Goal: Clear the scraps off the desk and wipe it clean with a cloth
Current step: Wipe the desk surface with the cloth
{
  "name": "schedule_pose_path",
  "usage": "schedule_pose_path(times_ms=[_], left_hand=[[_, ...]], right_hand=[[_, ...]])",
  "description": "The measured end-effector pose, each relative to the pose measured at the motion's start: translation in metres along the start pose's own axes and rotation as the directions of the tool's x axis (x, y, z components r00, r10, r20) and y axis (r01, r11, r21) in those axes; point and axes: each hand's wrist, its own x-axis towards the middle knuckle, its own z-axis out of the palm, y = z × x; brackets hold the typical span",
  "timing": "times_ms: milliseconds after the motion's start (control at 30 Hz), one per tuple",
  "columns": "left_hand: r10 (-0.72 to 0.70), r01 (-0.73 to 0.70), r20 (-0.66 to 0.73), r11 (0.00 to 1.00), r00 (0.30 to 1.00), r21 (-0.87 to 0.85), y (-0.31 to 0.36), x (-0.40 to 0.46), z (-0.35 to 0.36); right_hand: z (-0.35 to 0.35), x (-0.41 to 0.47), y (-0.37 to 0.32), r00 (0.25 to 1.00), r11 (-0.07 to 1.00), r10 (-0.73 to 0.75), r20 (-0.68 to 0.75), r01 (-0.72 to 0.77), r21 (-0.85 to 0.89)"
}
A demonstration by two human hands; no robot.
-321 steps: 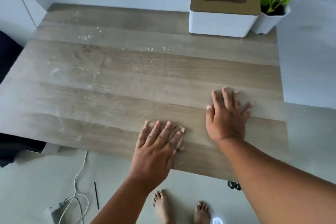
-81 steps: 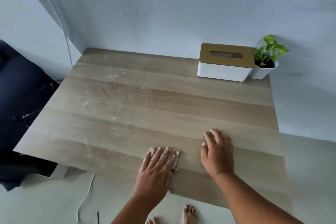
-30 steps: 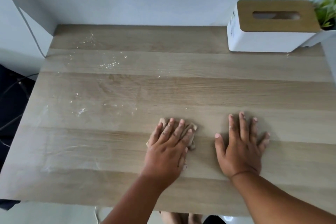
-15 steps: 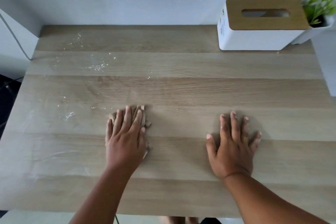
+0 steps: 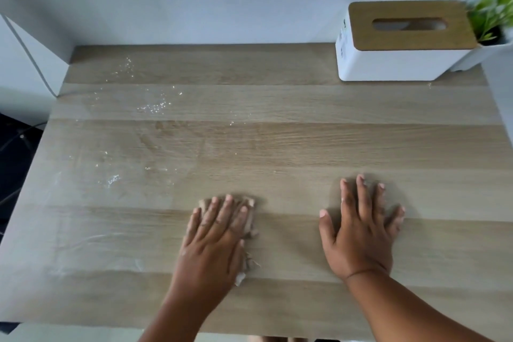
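Head view, sole view on record.

Item: cloth [image 5: 248, 223]. Small, tan, crumpled wad lying on the table [image 5: 277, 141], near the front edge and a little left of centre. Mostly hidden; only ragged edges show.

Position relative to fingers: the left hand [image 5: 213, 239] lies flat on top of the cloth, fingers [image 5: 226, 211] straight and slightly spread, pressing down, not curled round it. Cloth edges show just beyond the fingertips and along the hand's right side, with a frayed corner showing beside the heel of the palm.

Handling, judged: soft, light, limp; it will bunch and fold under sideways push rather than slide as one piece. Likely damp, given faint smear marks on the wood to the left, though this cannot be confirmed. Best control is flat palm pressure over the centre; to lift it, pinch the exposed right-hand edge.

Right hand [image 5: 361, 230]: flat on bare table well apart from the cloth, fingers spread and straight, holding nothing, apparently bracing.

Scraps [image 5: 154, 107]: fine white crumbs scattered over the far-left and mid-left table, with another patch [image 5: 112, 180] closer in; all well apart from the cloth. Wiping is judged incomplete there.

Other: white tissue box [image 5: 399, 44] with wooden lid at far right; potted plant [image 5: 497, 16] just beside it.
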Motion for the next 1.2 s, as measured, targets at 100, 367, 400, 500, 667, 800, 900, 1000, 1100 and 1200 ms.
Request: schedule_pose_path(times_ms=[100, 367, 400, 500, 667, 800, 900, 1000, 1100, 1200], left_hand=[[-0.202, 0.202, -0.045, 0.979, 0.978, -0.018, -0.025, 0.033, -0.011], [-0.184, 0.184, 0.001, 0.983, 0.983, 0.011, -0.001, 0.154, -0.02], [-0.115, 0.115, 0.018, 0.993, 0.993, 0.02, 0.003, 0.154, -0.02], [0.113, -0.114, 0.024, 0.992, 0.993, 0.046, 0.005, 0.129, -0.019], [0.211, -0.212, 0.029, 0.977, 0.977, 0.034, -0.029, 0.073, -0.019], [-0.085, 0.082, -0.04, 0.995, 0.996, -0.063, -0.049, 0.091, -0.027], [-0.239, 0.234, -0.098, 0.97, 0.966, -0.067, -0.04, 0.136, -0.027], [-0.306, 0.3, -0.106, 0.952, 0.946, -0.068, -0.035, 0.184, -0.028], [-0.298, 0.295, -0.083, 0.954, 0.951, -0.051, -0.027, 0.216, -0.029], [-0.213, 0.211, -0.039, 0.976, 0.976, -0.054, -0.018, 0.217, -0.031]], right_hand=[[0.0, 0.0, -0.001, 1.0, 1.0, 0.002, 0.0, -0.002, 0.005], [0.003, 0.001, 0.003, 1.0, 1.0, -0.008, 0.004, 0.008, -0.015], [0.003, 0.001, 0.002, 1.0, 1.0, -0.006, 0.007, 0.006, -0.014], [0.003, 0.001, 0.002, 1.0, 1.0, -0.008, 0.002, 0.008, -0.012], [0.0, 0.0, 0.0, 1.0, 1.0, -0.008, 0.01, 0.008, -0.001], [-0.001, 0.001, -0.001, 1.0, 1.0, -0.013, 0.011, 0.013, 0.013], [-0.001, 0.001, 0.001, 1.0, 1.0, -0.013, 0.024, 0.013, 0.001], [0.0, 0.001, 0.001, 1.0, 1.0, -0.01, 0.02, 0.01, 0.002], [0.0, 0.002, 0.001, 1.0, 1.0, -0.011, 0.023, 0.011, 0.01], [0.001, 0.001, 0.001, 1.0, 1.0, -0.015, 0.017, 0.014, 0.011]])
